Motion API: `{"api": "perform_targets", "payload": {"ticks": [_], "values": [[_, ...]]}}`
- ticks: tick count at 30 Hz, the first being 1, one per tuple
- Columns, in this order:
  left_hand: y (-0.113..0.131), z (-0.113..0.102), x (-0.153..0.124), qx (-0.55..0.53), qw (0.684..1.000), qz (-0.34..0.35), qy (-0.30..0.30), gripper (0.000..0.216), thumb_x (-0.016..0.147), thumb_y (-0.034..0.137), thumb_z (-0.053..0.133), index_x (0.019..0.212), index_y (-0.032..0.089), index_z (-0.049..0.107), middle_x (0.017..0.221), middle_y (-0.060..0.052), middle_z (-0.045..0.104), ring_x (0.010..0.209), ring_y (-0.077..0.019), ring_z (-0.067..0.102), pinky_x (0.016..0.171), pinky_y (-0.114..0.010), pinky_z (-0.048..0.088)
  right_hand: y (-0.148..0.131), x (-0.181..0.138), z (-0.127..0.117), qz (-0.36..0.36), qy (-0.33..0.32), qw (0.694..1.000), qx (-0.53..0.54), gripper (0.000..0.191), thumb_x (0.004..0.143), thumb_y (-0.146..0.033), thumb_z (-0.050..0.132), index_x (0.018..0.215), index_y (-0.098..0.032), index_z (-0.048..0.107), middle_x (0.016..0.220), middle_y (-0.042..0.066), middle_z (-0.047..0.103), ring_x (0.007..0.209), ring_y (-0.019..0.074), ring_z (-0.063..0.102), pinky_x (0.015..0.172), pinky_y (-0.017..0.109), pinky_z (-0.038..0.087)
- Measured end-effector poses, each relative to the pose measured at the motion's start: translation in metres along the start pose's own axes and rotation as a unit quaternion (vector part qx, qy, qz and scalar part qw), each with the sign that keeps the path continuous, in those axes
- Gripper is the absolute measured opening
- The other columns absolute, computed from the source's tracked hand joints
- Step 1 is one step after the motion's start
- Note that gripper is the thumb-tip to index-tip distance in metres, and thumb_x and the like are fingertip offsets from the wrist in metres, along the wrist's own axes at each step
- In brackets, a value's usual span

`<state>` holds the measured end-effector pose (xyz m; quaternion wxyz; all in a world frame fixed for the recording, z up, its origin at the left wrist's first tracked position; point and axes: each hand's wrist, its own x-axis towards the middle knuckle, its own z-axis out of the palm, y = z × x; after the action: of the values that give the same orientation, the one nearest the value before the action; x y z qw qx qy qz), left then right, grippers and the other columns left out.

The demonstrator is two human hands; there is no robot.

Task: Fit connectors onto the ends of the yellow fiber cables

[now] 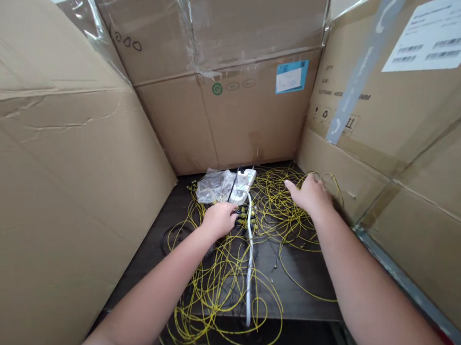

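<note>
My left hand [219,219] is closed beside a cluster of small yellow-and-black connectors [242,216]; what its fingers pinch is hidden. Thin yellow cables [219,279] lie in a loose tangle below it, some loops hanging over the front edge. To the right, my right hand [312,193] is over a second heap of yellow cables [278,195], its thumb stretched away from the other fingers, which are partly hidden. A white power strip [247,184] lies at the back with a black lead at it. Its thick white cord [250,277] runs forward between the two tangles.
On the dark tabletop [294,274] sits a crumpled clear plastic bag [211,187] near the power strip. Tall cardboard boxes wall the space: one on the left [55,181], one behind [242,123], and a labelled one on the right [419,141]. The table's front edge is close.
</note>
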<state>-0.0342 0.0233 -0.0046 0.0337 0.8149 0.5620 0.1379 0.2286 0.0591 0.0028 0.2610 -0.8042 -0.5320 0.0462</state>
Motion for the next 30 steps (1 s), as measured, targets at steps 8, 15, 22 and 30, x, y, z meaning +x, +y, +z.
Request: {"api": "perform_targets", "payload": {"ticks": [8, 15, 22, 30], "values": [[-0.006, 0.003, 0.0, 0.005, 1.0, 0.016, -0.004, 0.021, 0.075, 0.03, 0.059, 0.093, 0.024, 0.068, 0.086, -0.004, 0.068, 0.083, -0.0211, 0.061, 0.072, -0.03, 0.045, -0.013, -0.017, -0.014, -0.044, 0.083, 0.995, -0.017, 0.064, 0.079, -0.057, 0.045, 0.119, -0.008, 0.046, 0.118, 0.027, 0.038, 0.108, 0.039, 0.042, 0.084, 0.051, 0.035], [-0.028, -0.013, 0.001, -0.142, 0.987, 0.028, 0.071, 0.017, 0.076, 0.028, 0.057, 0.084, 0.02, 0.07, 0.085, -0.002, 0.069, 0.077, -0.0157, 0.061, 0.072, -0.026, 0.046, -0.015, -0.023, -0.014, -0.067, 0.142, 0.987, -0.031, 0.06, 0.081, -0.053, 0.046, 0.121, -0.008, 0.047, 0.128, 0.029, 0.029, 0.114, 0.042, 0.036, 0.086, 0.053, 0.033], [-0.123, -0.044, 0.021, -0.202, 0.92, -0.258, 0.214, 0.025, 0.08, 0.024, 0.048, 0.091, 0.012, 0.067, 0.084, -0.008, 0.07, 0.074, -0.0161, 0.063, 0.064, -0.023, 0.048, -0.033, -0.045, -0.02, -0.168, 0.235, 0.957, -0.031, 0.043, 0.084, -0.043, 0.045, 0.117, -0.018, 0.055, 0.142, 0.019, 0.01, 0.126, 0.0467, 0.016, 0.089, 0.063, 0.026], [-0.169, -0.016, 0.041, -0.179, 0.901, -0.377, 0.117, 0.009, 0.072, 0.02, 0.062, 0.072, 0.012, 0.067, 0.059, -0.005, 0.065, 0.059, -0.0158, 0.062, 0.056, -0.024, 0.045, -0.055, -0.066, 0.01, -0.362, 0.224, 0.904, 0.043, 0.029, 0.082, -0.034, 0.051, 0.102, -0.018, 0.065, 0.144, 0.013, 0.016, 0.128, 0.0367, 0.022, 0.098, 0.052, 0.027]]}}
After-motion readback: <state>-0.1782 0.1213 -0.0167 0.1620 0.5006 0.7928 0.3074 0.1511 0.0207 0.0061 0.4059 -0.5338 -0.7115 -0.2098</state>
